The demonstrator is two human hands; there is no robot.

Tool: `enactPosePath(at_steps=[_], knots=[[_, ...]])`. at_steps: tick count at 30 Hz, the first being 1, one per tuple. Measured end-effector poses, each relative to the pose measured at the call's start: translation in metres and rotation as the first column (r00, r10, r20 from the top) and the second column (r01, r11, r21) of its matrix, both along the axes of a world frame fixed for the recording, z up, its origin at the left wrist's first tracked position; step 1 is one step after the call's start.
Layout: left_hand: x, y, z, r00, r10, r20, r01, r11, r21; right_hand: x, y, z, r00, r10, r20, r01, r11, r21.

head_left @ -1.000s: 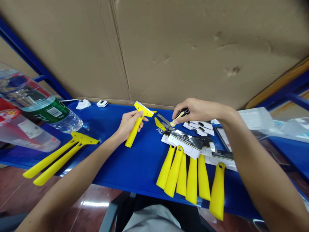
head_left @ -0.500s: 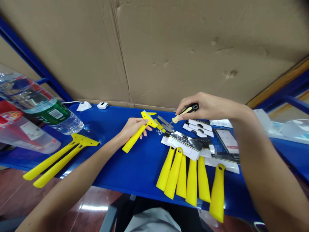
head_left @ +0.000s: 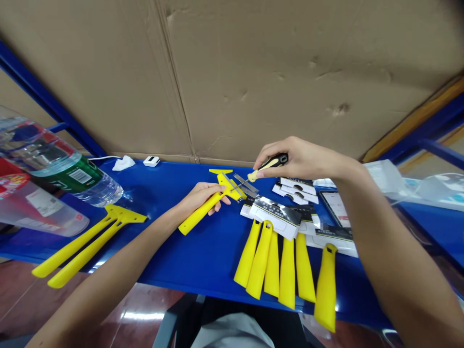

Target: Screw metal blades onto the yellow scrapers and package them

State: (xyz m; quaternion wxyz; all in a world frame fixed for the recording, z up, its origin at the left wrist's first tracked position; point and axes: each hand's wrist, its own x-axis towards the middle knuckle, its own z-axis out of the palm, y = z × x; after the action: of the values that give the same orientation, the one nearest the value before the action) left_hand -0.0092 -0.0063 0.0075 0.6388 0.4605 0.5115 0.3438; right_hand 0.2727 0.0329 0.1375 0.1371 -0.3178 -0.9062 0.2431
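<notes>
My left hand (head_left: 205,197) is closed around a yellow scraper (head_left: 197,215) near its head, with the handle slanting down toward me. In my right hand (head_left: 281,162) is a screwdriver (head_left: 267,166) with a black and cream handle. Its shaft slants down left, and the tip is at the scraper's head. Just beyond lie metal blades (head_left: 247,185), a yellow strip (head_left: 220,171) and small metal bits, partly hidden by the scraper head.
Several yellow scrapers (head_left: 288,270) with their heads under printed card sleeves (head_left: 277,215) lie at right, beside a phone (head_left: 335,208). Two bare scraper handles (head_left: 87,244) lie at left, near a water bottle (head_left: 78,174) and a plastic cup (head_left: 47,208). Cardboard (head_left: 253,72) stands behind the blue table (head_left: 192,270).
My right hand has brought the screwdriver left and down, from above the blades to the scraper's head. The scraper in my left hand has turned slightly, its head now facing up.
</notes>
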Motion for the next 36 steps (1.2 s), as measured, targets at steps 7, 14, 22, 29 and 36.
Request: enactPosePath(at_steps=[7, 14, 22, 29, 36], knots=[[0.0, -0.001, 0.002, 1.0, 0.008, 0.027, -0.007, 1.0, -0.012, 0.0, 0.0, 0.001, 1.0, -0.016, 0.01, 0.016, 1.0, -0.003], [-0.001, 0.0, 0.0, 0.999, 0.001, 0.032, -0.001, 1.0, 0.008, 0.001, 0.001, 0.0, 1.0, -0.002, 0.001, 0.002, 1.0, 0.02], [-0.002, 0.001, -0.005, 0.998, -0.03, 0.051, 0.028, 0.999, 0.031, 0.0, 0.0, 0.001, 1.0, 0.018, -0.001, -0.018, 0.999, 0.03], [-0.008, 0.001, -0.009, 0.989, -0.139, 0.043, 0.134, 0.986, 0.099, 0.002, 0.001, 0.001, 0.999, 0.034, -0.007, -0.034, 0.999, 0.034], [-0.008, 0.002, -0.014, 0.99, -0.116, 0.079, 0.109, 0.99, 0.087, 0.002, 0.001, -0.001, 1.0, -0.004, 0.021, 0.004, 1.0, 0.022]])
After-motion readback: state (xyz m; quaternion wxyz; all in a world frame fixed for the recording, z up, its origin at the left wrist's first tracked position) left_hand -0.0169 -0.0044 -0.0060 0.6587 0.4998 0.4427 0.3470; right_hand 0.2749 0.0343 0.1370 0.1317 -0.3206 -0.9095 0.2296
